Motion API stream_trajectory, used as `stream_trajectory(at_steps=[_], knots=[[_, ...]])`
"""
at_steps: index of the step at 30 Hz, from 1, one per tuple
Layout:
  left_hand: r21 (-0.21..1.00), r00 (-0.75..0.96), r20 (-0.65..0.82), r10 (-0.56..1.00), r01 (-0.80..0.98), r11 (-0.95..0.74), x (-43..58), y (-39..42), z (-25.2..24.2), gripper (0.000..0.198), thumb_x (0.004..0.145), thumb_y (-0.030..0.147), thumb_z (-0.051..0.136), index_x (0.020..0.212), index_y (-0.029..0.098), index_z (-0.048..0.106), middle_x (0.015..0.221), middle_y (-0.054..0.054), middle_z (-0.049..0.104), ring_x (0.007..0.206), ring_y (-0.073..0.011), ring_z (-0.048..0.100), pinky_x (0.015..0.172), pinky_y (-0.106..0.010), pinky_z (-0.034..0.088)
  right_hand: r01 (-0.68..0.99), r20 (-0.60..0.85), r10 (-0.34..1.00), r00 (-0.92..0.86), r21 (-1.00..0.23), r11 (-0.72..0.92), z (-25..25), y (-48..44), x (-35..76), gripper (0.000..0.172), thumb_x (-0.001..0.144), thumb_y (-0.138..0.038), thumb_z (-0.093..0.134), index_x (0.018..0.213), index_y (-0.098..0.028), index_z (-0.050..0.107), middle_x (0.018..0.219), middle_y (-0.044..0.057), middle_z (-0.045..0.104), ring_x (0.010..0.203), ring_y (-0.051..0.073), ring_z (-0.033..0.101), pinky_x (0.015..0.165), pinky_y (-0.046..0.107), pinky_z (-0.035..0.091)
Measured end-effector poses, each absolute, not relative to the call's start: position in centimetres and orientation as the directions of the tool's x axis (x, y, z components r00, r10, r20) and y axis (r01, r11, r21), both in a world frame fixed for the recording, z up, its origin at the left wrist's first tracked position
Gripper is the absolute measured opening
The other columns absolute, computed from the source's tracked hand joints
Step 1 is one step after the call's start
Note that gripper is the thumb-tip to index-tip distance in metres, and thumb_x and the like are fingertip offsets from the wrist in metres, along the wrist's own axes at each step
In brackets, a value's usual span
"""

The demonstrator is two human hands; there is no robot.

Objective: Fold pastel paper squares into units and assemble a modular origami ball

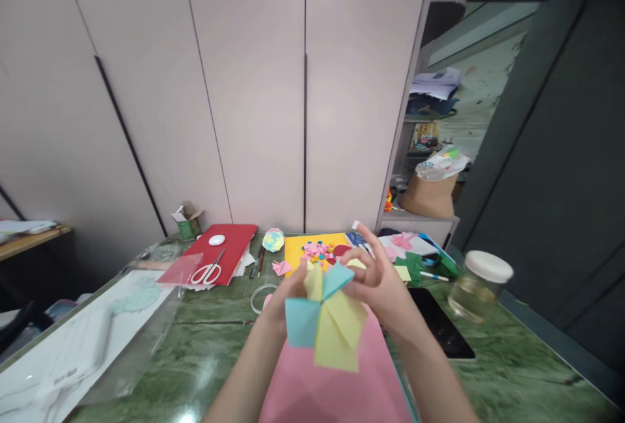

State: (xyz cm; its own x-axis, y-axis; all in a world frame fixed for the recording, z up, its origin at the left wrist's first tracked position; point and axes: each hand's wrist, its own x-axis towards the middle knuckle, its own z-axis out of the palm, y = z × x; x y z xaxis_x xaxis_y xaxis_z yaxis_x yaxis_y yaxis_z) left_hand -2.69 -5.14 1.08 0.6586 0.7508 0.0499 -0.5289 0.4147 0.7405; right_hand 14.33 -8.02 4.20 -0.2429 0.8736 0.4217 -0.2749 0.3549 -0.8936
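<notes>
A folded paper piece (338,328) with pale yellow and light blue flaps is held up in front of me. My left hand (286,294) grips its left side, the fingers mostly hidden behind the paper. On the upper right, my right hand (375,272) pinches the paper near a blue flap, its index finger raised away with something white on the tip. Below the piece lies a pink sheet (336,397) on the green table. A roll of clear tape (258,300) is beside my left hand.
Scissors (208,273) rest on a red folder (234,247) at left, near a plastic sleeve (146,338). Behind my hands, small pink pieces (315,250) lie on yellow paper (295,247). On the right are a black tablet (442,325) and a lidded jar of liquid (476,293).
</notes>
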Motion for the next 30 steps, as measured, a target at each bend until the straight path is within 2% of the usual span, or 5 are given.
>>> stream_trajectory(at_steps=[5, 10, 15, 23, 30], knots=[[0.593, 0.639, 0.066, 0.766, -0.643, 0.485, -1.2, -4.7, 2.0, 0.052, 0.082, 0.053, 0.044, 0.113, 0.013, 0.058, 0.104, -0.014, 0.068, 0.101, -0.0287, 0.061, 0.089, -0.039, 0.042, -0.121, 0.603, 0.751, 0.269, -0.753, 0.647, 4.3, -8.0, 13.3, 0.072, 0.071, -0.017, 0.066, 0.132, -0.033, 0.031, 0.091, 0.0, 0.049, 0.059, 0.006, 0.053, 0.059, 0.024, 0.051], [0.48, 0.529, 0.061, 0.847, -0.759, 0.44, 0.1, -7.0, 2.7, 0.052, 0.081, 0.054, 0.045, 0.112, 0.014, 0.059, 0.114, -0.013, 0.062, 0.104, -0.0247, 0.057, 0.083, -0.033, 0.044, 0.038, 0.687, 0.529, 0.498, -0.626, 0.778, 4.7, -8.4, 13.0, 0.07, 0.068, -0.01, 0.065, 0.127, -0.034, 0.037, 0.096, 0.001, 0.046, 0.057, 0.005, 0.051, 0.062, 0.026, 0.051], [0.565, 0.379, 0.005, 0.925, -0.764, 0.31, 1.2, -9.0, 2.5, 0.012, 0.076, 0.023, 0.064, 0.088, 0.019, 0.067, 0.096, -0.003, 0.068, 0.079, -0.0128, 0.061, 0.073, -0.026, 0.046, 0.059, 0.711, 0.479, 0.515, -0.587, 0.807, 4.6, -8.5, 12.5, 0.069, 0.068, -0.008, 0.064, 0.126, -0.034, 0.037, 0.099, 0.002, 0.045, 0.057, 0.006, 0.052, 0.064, 0.028, 0.051], [0.658, 0.169, 0.038, 0.985, -0.746, 0.102, 1.3, -8.6, 2.6, 0.029, 0.071, 0.017, 0.069, 0.1, 0.016, 0.067, 0.093, -0.007, 0.071, 0.083, -0.0174, 0.065, 0.074, -0.027, 0.05, 0.028, 0.691, 0.617, 0.377, -0.674, 0.738, 3.9, -8.6, 12.4, 0.07, 0.07, -0.012, 0.065, 0.128, -0.036, 0.035, 0.109, 0.004, 0.044, 0.068, 0.008, 0.057, 0.07, 0.031, 0.053], [0.707, 0.173, 0.132, 0.976, -0.707, 0.03, 0.7, -8.8, 3.1, 0.034, 0.07, 0.014, 0.068, 0.105, 0.012, 0.065, 0.091, -0.009, 0.072, 0.086, -0.0222, 0.066, 0.076, -0.03, 0.052, -0.14, 0.537, 0.783, 0.313, -0.79, 0.597, 4.7, -9.1, 12.9, 0.073, 0.069, -0.017, 0.069, 0.129, -0.037, 0.033, 0.108, 0.002, 0.046, 0.068, 0.009, 0.06, 0.057, 0.026, 0.054]])
